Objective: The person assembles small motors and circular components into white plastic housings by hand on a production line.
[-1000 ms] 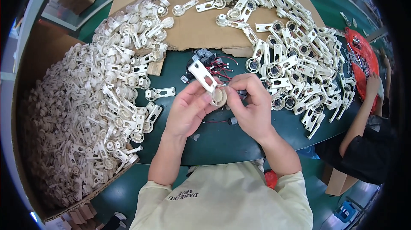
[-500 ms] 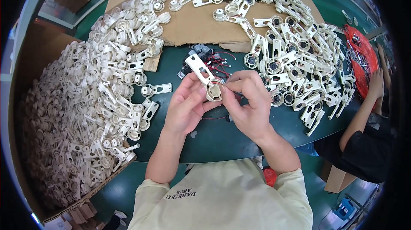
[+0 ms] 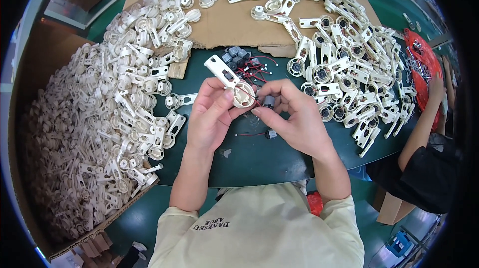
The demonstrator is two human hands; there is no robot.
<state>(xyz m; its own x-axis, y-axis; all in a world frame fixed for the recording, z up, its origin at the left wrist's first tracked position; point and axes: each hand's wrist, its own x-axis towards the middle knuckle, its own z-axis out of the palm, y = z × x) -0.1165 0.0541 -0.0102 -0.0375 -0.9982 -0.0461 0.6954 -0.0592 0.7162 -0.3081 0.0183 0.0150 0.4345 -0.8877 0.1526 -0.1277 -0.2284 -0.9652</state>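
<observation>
My left hand is closed round a cream plastic housing, a long slotted arm that ends in a round ring cup. Its slotted arm points up and to the left, with the ring toward my right hand. In my right hand is a small grey cylindrical motor, beside the ring, with my thumb and forefinger together at its wires. Red and black wire runs near the ring's rim; its exact path is hard to make out. Another small motor with a red lead lies on the green table below my hands.
Beyond my hands is a heap of small motors with red leads. A large carton of cream housings stands left, and finished-looking housings with dark centres are piled right. Cardboard covers the far table. Another person's arm reaches a red bag.
The housing has tilted further left, its ring now facing up more. My right hand has drawn slightly away from the ring, and the motor in it has come into view.
</observation>
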